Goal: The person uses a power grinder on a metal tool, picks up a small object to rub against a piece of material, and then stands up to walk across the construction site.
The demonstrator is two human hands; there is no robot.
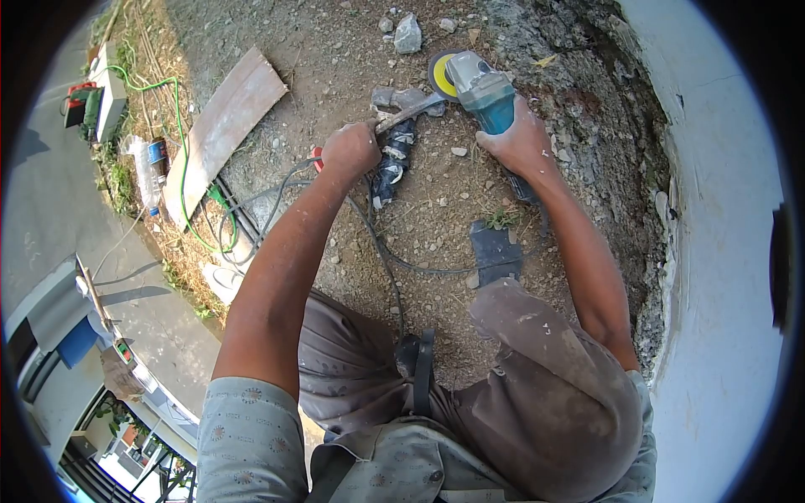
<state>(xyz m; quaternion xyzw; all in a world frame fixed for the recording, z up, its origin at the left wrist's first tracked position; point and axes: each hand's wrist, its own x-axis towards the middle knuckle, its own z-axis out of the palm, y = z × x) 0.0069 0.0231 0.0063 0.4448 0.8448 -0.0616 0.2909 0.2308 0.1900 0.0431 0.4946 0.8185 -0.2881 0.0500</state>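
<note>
My left hand [352, 149] is closed round the handle of a long flat-bladed scraper [411, 111], whose metal end widens toward the grinder. A red piece shows behind the fist, apparently the handle's end. With my right hand [521, 142] I grip the teal body of an angle grinder [488, 90]. On its head sits a round disc [442, 75] with a yellow face and dark rim. The scraper's tip meets or nearly meets the disc's lower edge; exact contact is hard to make out. Whether the disc spins cannot be told.
Below the scraper lies a black-wrapped bundle [392, 163] on gravelly ground. A grey cable [436, 270] loops near my knees. A board [226, 126], a green cord [179, 134] and bottles [157, 159] lie left. A white wall [713, 251] rises right.
</note>
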